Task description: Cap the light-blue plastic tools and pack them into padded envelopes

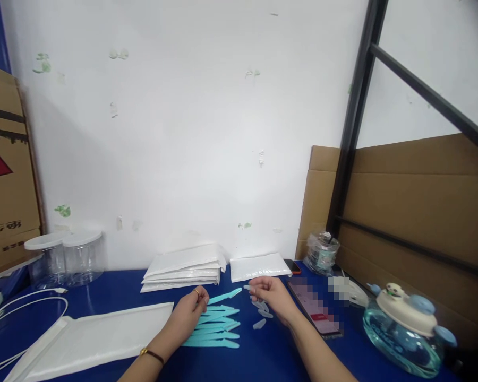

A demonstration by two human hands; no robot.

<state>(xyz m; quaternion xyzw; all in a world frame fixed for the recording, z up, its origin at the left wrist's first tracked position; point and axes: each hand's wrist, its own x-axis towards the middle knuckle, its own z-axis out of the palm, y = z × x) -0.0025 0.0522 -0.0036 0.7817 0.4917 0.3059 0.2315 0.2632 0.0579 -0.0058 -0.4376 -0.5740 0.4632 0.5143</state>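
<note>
My left hand (191,312) pinches one teal stick (225,296) whose narrow tip points right. Below it, several more teal sticks (219,335) lie side by side on the blue table, partly hidden by that hand. Between the fingertips of my right hand (267,295) is a small translucent cap (247,287), a short gap away from the tip of the held stick. Several similar loose caps (259,323) lie on the table just below my right hand.
White padded envelopes (185,268) are stacked by the wall; another envelope (115,334) lies at the left, near a white cable (24,297) and clear jars (82,260). At the right are a phone (314,307), a wrapped jar (322,253) and a teal bottle (402,337).
</note>
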